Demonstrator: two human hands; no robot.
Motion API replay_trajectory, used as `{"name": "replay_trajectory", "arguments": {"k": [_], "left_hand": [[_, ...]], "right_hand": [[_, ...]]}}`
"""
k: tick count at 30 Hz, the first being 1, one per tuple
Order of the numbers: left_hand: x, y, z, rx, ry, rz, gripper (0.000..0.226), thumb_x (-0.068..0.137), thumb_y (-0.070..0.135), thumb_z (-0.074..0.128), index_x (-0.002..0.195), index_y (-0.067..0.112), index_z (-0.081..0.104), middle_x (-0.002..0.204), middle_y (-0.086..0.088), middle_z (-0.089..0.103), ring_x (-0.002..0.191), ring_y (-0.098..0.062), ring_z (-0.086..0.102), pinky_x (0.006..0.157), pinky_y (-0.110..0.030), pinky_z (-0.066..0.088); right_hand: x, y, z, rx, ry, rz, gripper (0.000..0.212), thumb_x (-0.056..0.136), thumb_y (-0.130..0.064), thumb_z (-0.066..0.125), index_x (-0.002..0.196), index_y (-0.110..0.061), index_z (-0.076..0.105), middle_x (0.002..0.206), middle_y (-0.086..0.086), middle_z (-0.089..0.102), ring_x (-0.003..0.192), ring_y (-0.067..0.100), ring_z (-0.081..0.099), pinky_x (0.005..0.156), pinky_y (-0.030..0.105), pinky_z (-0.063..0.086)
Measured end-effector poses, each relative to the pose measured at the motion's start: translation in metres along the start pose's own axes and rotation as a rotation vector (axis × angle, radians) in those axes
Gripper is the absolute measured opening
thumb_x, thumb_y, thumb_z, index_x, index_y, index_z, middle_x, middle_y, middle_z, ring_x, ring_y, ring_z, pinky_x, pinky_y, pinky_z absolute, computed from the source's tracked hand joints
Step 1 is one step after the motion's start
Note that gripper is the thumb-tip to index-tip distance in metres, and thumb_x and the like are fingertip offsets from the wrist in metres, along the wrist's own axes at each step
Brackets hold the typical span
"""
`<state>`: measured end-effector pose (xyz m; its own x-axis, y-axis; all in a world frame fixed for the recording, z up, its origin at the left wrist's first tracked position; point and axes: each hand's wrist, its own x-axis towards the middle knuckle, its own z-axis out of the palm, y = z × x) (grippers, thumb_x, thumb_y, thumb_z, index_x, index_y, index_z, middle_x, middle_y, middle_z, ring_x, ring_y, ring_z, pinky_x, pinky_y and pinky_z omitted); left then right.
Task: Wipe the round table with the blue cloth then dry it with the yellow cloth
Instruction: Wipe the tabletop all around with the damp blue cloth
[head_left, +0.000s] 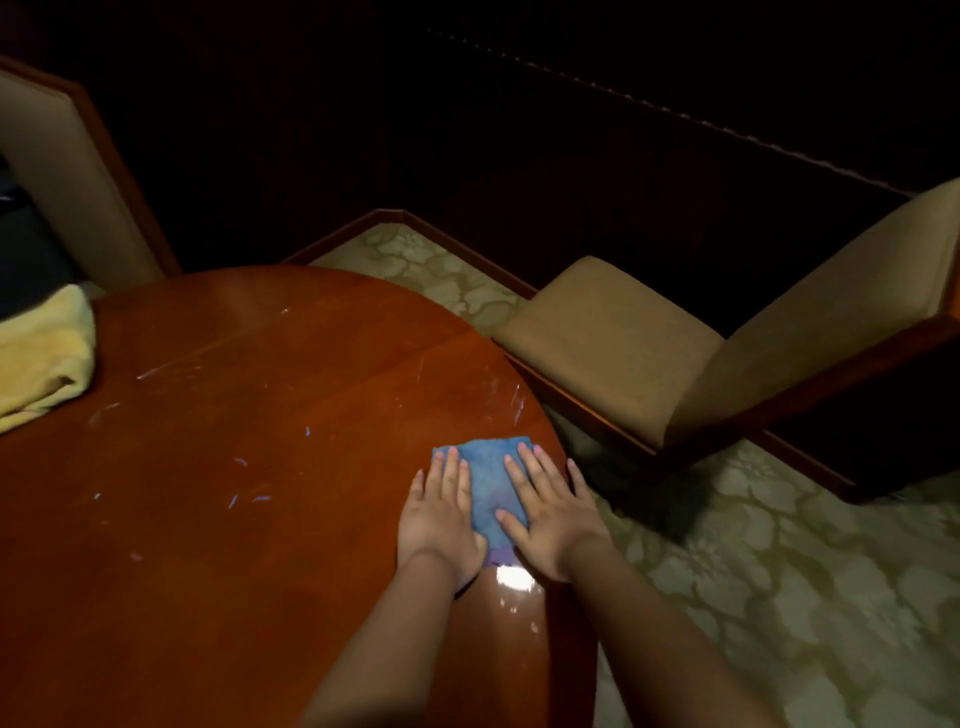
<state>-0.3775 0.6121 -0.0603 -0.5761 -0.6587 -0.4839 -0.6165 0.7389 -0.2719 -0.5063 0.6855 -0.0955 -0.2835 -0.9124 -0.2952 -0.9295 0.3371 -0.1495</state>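
Hands flat on the job: my left hand (441, 512) and right hand (550, 512) press the fuzzy blue cloth (488, 483) down with fingers straight and spread, out at the round table (249, 467)'s 3 o'clock edge. That glossy reddish wood top shows streaky smears and a bright glare spot near my wrists. Soft yellow cloth (44, 353) sits bunched at 10 o'clock, well apart, and a tan padded chair (623, 348) stands just beside the rim at 2 on floral carpet (779, 571).
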Motion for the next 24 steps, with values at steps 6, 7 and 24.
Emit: {"name": "replay_trajectory", "arguments": {"k": [6, 7, 24], "left_hand": [[0.060, 0.002, -0.024, -0.050, 0.006, -0.087, 0.075, 0.097, 0.044, 0.017, 0.147, 0.002, -0.019, 0.155, -0.017, -0.023, 0.144, -0.030, -0.019, 0.119, -0.043, 0.000], [0.066, 0.002, -0.026, -0.070, 0.007, -0.105, 0.074, 0.097, 0.043, 0.017, 0.147, 0.002, -0.019, 0.155, -0.017, -0.023, 0.144, -0.030, -0.019, 0.119, -0.042, -0.001], [0.052, 0.016, -0.033, -0.062, -0.078, -0.170, 0.074, 0.098, 0.045, 0.017, 0.147, 0.004, -0.018, 0.156, -0.015, -0.021, 0.145, -0.029, -0.016, 0.119, -0.045, 0.001]], "right_hand": [[0.065, 0.032, -0.021, -0.050, 0.012, -0.094, 0.093, 0.063, -0.062, -0.022, 0.149, -0.025, -0.017, 0.154, -0.007, -0.024, 0.142, 0.009, -0.021, 0.116, 0.041, -0.013], [0.075, 0.035, -0.023, -0.057, 0.011, -0.107, 0.094, 0.063, -0.062, -0.022, 0.149, -0.025, -0.016, 0.156, -0.007, -0.022, 0.142, 0.009, -0.021, 0.116, 0.041, -0.013], [0.064, 0.046, -0.025, 0.005, -0.082, -0.189, 0.067, 0.100, -0.052, 0.016, 0.149, -0.020, -0.016, 0.156, -0.001, -0.024, 0.142, 0.013, -0.024, 0.116, 0.032, -0.011]]}}
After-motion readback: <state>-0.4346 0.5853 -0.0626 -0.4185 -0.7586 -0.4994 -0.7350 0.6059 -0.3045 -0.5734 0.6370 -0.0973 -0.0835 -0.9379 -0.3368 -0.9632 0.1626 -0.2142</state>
